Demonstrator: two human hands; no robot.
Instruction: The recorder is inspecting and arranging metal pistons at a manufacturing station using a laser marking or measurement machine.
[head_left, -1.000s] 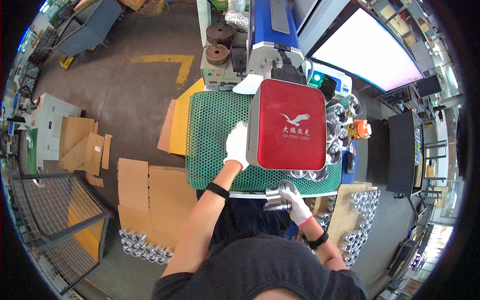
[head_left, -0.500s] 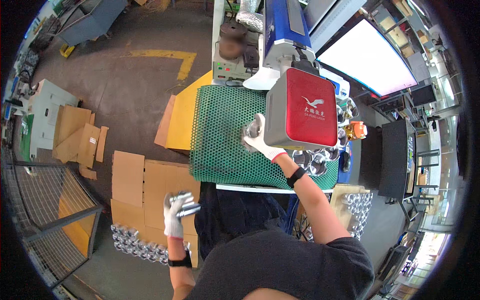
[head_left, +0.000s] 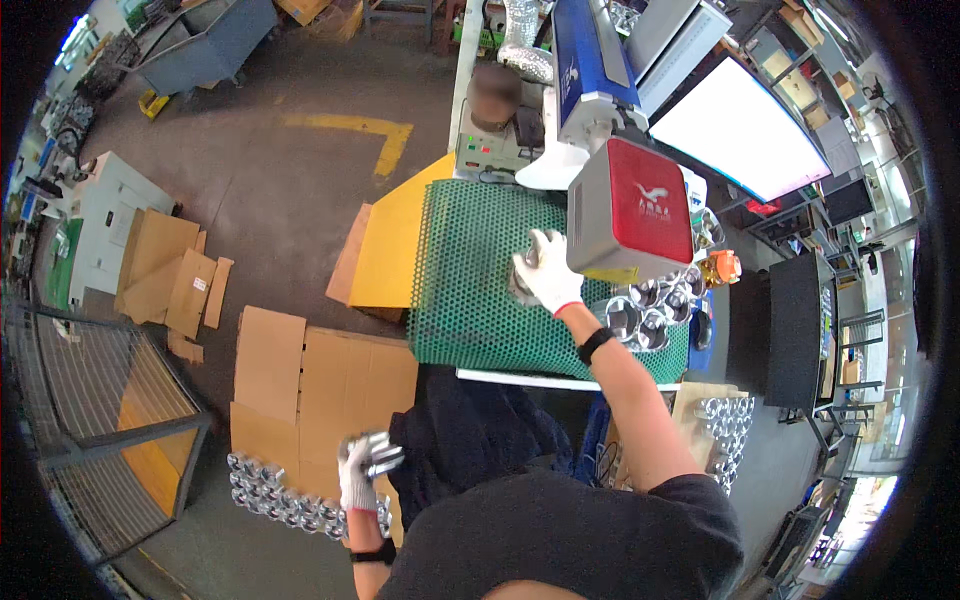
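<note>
My left hand (head_left: 357, 474), in a white knitted glove, is low at the left beside my body. Its fingers are closed round a shiny metal piece (head_left: 382, 455), blurred and partly covered, that looks like a short cylinder. Over the green perforated mat (head_left: 470, 300), my right hand (head_left: 550, 275), gloved the same way, curls its fingers over another round silvery metal piece (head_left: 522, 284). Most of that piece is hidden under the glove. Just right of this hand hangs the red and grey head (head_left: 640, 210) of a machine.
Several shiny metal cups (head_left: 650, 310) stand on the mat's right side near an orange-capped container (head_left: 720, 267). More metal pieces (head_left: 290, 500) sit on cardboard (head_left: 350, 390) at the lower left, and others (head_left: 728, 430) at the lower right. A bright screen (head_left: 740, 125) stands at the upper right.
The whole view has shifted, moving the bench rightward in the picture. My left hand has moved lower with its metal piece. My right hand remains at the piece on the mat, its fingers now over it.
</note>
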